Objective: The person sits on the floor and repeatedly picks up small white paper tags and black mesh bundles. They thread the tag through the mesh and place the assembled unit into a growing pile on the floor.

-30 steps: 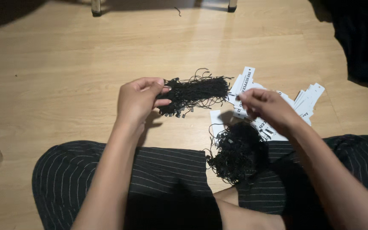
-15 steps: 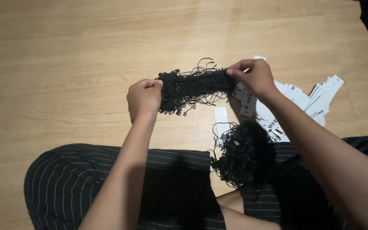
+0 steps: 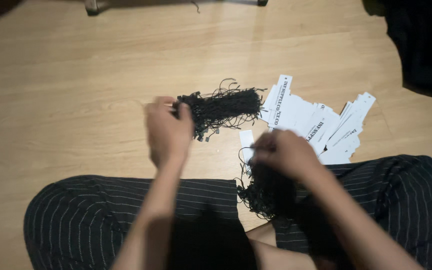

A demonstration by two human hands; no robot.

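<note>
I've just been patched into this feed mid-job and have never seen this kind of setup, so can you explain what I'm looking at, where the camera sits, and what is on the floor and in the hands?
There is no machine here: a person sits cross-legged on a wooden floor in dark pinstriped trousers, working with bare hands. The single picture comes from a camera worn on their head, looking down. The left hand grips one end of a bundle of black string loops, which looks held just above the floor. The right hand, somewhat blurred, rests on a second tangle of black strings by the lap; whether it pinches any cannot be told. Behind it, white paper tags lie fanned on the floor. Dark fabric sits in the top right corner.
</note>
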